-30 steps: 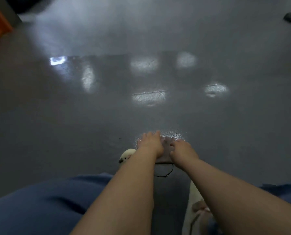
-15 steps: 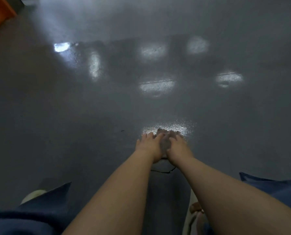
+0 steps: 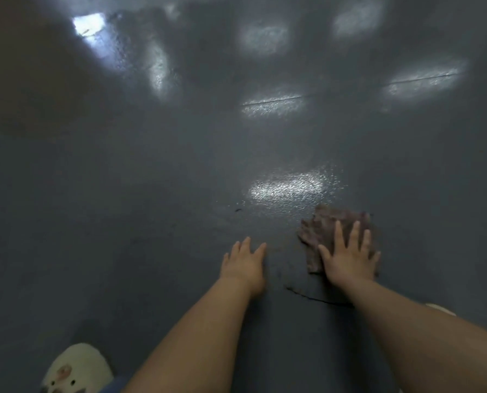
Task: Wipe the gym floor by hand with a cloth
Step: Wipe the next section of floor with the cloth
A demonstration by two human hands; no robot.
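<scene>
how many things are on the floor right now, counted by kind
hands: 2, left hand flat on the bare floor, right hand flat on the cloth
cloths: 1, brownish cloth
slippers: 1 clearly seen, cream slipper at lower left; a pale edge at the right may be another
total: 4

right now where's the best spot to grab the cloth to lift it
Likely the cloth's free far-left corner, from the left: it lies rumpled on the floor, clear of the right hand pressing flat on the near part. The left hand is free on the floor beside it.
</scene>
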